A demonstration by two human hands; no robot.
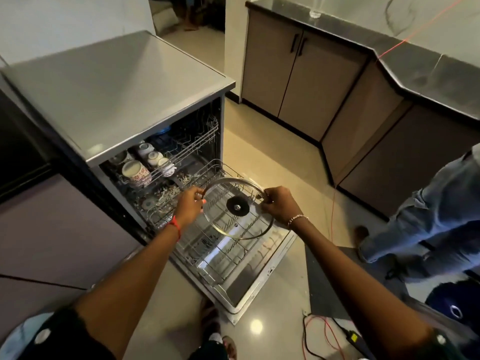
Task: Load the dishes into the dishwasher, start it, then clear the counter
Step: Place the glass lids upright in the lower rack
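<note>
You have one glass lid [237,209], with your two hands on its rim: left hand [188,205] at nine o'clock, right hand [279,203] at three. The one dishwasher [249,281] has two racks, upper rack [197,141] and lower rack [220,245]. At least four cups [135,171] sit at ten o'clock from the lid.

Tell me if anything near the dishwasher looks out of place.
The left hand and right hand hold the glass lid over the lower rack, nothing askew there. Loose cables sprawl on the floor near the open door, a likely trip hazard.
</note>
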